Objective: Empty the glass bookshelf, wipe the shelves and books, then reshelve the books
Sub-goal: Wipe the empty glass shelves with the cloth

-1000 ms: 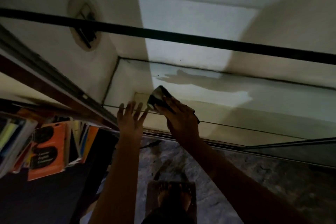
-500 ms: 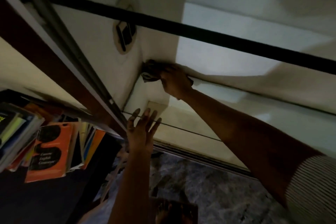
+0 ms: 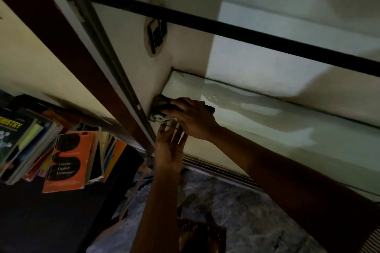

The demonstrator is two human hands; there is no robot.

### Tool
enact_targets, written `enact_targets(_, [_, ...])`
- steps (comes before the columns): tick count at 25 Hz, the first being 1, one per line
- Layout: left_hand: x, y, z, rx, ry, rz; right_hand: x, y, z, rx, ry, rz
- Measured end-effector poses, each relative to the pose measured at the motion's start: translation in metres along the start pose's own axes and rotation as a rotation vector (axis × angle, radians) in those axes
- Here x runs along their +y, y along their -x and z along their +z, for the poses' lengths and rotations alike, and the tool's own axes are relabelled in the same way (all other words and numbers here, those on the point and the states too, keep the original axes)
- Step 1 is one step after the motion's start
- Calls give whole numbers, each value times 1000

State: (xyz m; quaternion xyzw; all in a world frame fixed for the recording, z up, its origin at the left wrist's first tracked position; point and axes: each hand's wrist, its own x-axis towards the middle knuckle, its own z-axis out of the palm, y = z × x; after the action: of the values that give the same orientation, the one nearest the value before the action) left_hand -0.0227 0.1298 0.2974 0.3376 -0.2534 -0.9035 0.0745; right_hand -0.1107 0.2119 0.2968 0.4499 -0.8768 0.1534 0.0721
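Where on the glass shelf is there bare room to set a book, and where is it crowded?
The pale glass shelf is bare from the right hand rightward, to the back wall. Its left corner is crowded: the right hand holds a dark crumpled cloth there, the open left hand below.

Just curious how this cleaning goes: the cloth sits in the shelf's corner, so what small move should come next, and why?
Probably sweep the cloth rightward along the glass shelf. The right hand grips it against the side wall, so nothing remains further left, while smeary streaks show on the glass to the right. The left hand, fingers straight, is at the front edge.
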Motion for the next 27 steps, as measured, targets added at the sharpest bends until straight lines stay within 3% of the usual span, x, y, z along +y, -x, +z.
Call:
enact_targets(4, [12,6,-29,-2,-133,-10,-13,31,-16,4,-6,-17])
enact_targets(8, [20,0,-106,8,-657,-35,-36,73,-26,-54,-75,103])
enact_targets(14, [25,26,-222,44,-1440,-127,-93,157,25,-456,-336,243])
enact_targets(18, [4,24,-275,-73,-1848,-200,-95,188,90,-673,-426,348])
enact_targets(19, [-4,16,-285,-115,-1904,-250,-93,190,107,-706,-454,338])
enact_targets(22, [-32,-19,-312,-188,-1832,-129,-79,190,167,-765,-504,282])
enact_targets(27, [-68,-74,-368,-181,-1896,184,-57,183,259,-579,-366,170])
